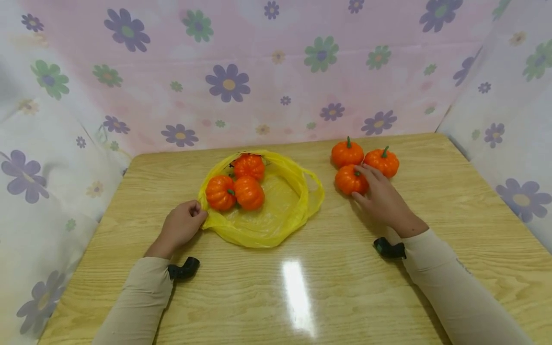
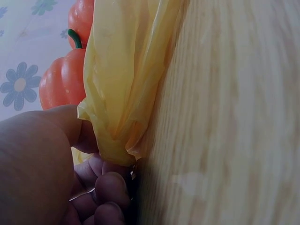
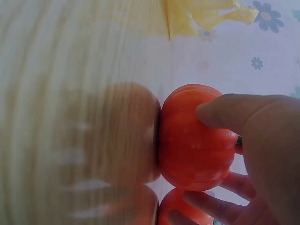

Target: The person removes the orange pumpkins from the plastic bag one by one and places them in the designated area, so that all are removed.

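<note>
My left hand (image 1: 183,224) pinches the left rim of a yellow plastic bag (image 1: 276,235); thumb and bent fingers grip the gathered film in the left wrist view. The bag lies open on the table with several orange toy pumpkins inside, one (image 1: 221,192) nearest that hand. On the right, my right hand (image 1: 383,199) holds the front pumpkin (image 1: 346,181) of another group, thumb on its near side and fingers around its right and far side. This pumpkin (image 3: 194,140) still rests on the table. Two green-stemmed pumpkins stand behind it, a left one (image 1: 345,154) and a right one (image 1: 385,164).
The wood-grain table (image 1: 241,297) reaches back to a flowered cloth wall (image 1: 276,105), with similar cloth at both sides. A loose bag handle (image 1: 318,191) points toward the right-hand pumpkins. Black wrist cameras (image 1: 184,269) sit at both cuffs.
</note>
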`<state>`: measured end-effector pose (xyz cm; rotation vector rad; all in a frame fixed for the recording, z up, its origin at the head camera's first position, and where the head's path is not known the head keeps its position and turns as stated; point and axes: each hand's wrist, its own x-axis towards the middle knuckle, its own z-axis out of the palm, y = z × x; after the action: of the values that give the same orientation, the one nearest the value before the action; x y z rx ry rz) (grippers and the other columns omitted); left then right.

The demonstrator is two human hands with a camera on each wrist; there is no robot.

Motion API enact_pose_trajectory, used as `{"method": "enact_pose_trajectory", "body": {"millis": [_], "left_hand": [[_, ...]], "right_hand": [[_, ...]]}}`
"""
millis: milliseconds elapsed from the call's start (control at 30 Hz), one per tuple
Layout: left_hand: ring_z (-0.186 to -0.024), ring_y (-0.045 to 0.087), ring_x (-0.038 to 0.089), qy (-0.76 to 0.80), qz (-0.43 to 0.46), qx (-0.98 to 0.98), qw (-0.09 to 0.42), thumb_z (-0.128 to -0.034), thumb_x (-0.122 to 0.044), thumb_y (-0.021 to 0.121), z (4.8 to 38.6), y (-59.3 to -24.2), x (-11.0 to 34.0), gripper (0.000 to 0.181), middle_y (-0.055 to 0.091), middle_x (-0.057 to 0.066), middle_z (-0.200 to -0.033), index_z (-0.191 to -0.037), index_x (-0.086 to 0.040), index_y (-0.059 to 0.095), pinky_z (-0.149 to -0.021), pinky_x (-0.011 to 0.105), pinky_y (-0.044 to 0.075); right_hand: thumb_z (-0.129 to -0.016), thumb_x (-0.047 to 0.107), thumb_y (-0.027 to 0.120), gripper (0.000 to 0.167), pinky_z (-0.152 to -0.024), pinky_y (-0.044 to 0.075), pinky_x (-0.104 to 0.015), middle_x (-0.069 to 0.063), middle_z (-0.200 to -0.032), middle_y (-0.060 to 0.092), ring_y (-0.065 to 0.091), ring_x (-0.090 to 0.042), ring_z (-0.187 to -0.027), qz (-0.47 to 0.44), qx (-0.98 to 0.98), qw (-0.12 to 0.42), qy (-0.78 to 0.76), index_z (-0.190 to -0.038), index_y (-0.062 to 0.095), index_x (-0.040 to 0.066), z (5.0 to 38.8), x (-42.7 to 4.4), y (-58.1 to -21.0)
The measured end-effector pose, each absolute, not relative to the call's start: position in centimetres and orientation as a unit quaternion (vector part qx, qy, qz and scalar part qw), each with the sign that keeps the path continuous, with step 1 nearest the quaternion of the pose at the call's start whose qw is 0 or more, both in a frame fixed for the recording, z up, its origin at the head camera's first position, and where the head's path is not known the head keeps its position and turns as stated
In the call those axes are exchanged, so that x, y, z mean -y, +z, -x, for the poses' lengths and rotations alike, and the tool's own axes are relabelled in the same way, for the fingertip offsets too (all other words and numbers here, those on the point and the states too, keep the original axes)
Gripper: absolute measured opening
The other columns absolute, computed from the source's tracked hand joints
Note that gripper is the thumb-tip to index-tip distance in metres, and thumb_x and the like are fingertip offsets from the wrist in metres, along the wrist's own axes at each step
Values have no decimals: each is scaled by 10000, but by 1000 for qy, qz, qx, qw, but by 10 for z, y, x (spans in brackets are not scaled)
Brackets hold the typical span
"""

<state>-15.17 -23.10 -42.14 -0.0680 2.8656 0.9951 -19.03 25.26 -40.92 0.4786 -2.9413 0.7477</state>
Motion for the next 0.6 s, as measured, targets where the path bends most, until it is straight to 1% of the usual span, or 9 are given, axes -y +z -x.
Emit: {"method": "enact_pose_trajectory", "body": {"millis": [167, 300, 400, 600], "left_hand": [[-578, 449, 189, 323, 18, -945, 51, -911, -224, 541, 152, -421, 230, 151, 491, 4, -642, -827, -102, 571, -557, 283, 346], [-575, 443, 189, 321, 19, -946, 50, -910, -229, 542, 153, -421, 231, 155, 486, 1, -639, -823, -104, 570, -553, 284, 338], [-573, 443, 188, 321, 19, -946, 50, -911, -231, 545, 153, -421, 231, 158, 484, -1, -637, -820, -104, 569, -551, 284, 335], [-586, 447, 193, 321, 18, -945, 52, -912, -232, 544, 153, -422, 231, 160, 486, 6, -649, -820, -104, 567, -566, 289, 340]], "right_hand": [[-908, 114, 685, 711, -1076, 310, -692, -337, -1561, 245, 291, -548, -1407, -164, 956, 45, 238, -1502, 326, -38, 190, -253, -409], [-906, 123, 686, 751, -1057, 312, -716, -348, -1567, 208, 268, -577, -1401, -160, 956, 54, 238, -1528, 288, -17, 189, -252, -408], [-901, 127, 682, 726, -1057, 307, -723, -349, -1555, 241, 270, -578, -1396, -155, 955, 75, 243, -1515, 319, -11, 189, -250, -407], [-871, 64, 651, 560, -1078, 302, -692, -330, -1485, 382, 341, -535, -1364, -163, 935, 159, 271, -1397, 489, -38, 186, -241, -406]]}}
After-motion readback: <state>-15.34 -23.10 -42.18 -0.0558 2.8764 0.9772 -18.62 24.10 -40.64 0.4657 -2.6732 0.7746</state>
